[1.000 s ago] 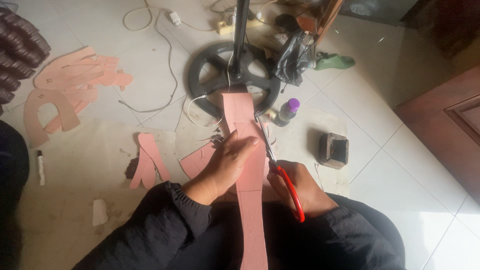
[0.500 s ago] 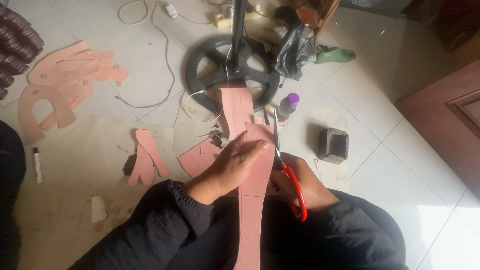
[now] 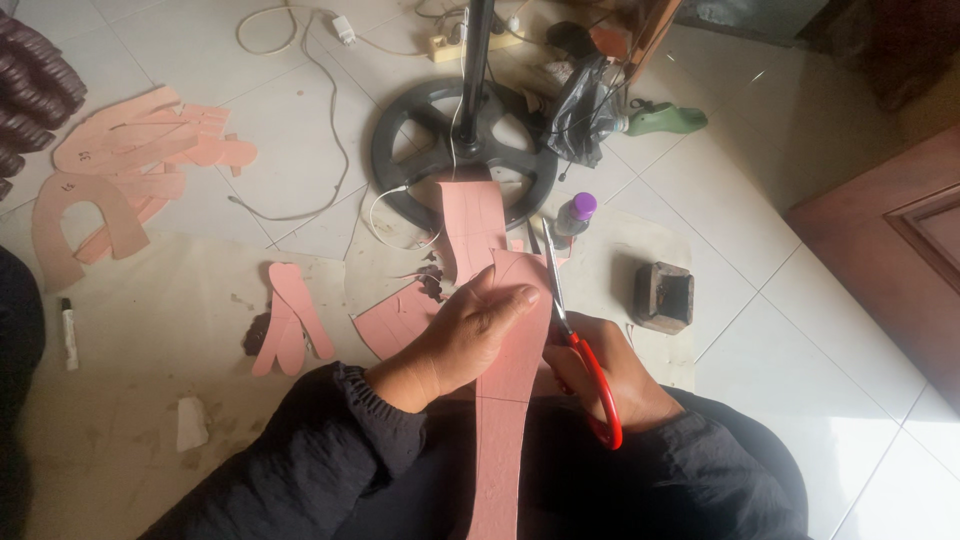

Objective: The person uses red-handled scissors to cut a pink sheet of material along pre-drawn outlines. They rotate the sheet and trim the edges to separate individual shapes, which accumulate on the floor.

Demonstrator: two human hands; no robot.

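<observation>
Cutting along the right edge of a long pink pattern strip is the step in hand, seen from the head camera, the strip lying over the person's lap above the tiled floor. The left hand is pinching the strip's upper end, fingers curled over it. The right hand is gripping red-handled scissors, blades pointing away; the next move likely calls for feeding the strip steadily.

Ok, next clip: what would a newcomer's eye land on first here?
Dead centre, the left hand presses a long pink pattern strip over the person's lap while the right hand works red-handled scissors along its right edge. Behind them a black round fan base stands on the tiled floor, and a pile of cut pink pieces lies at upper left.
</observation>
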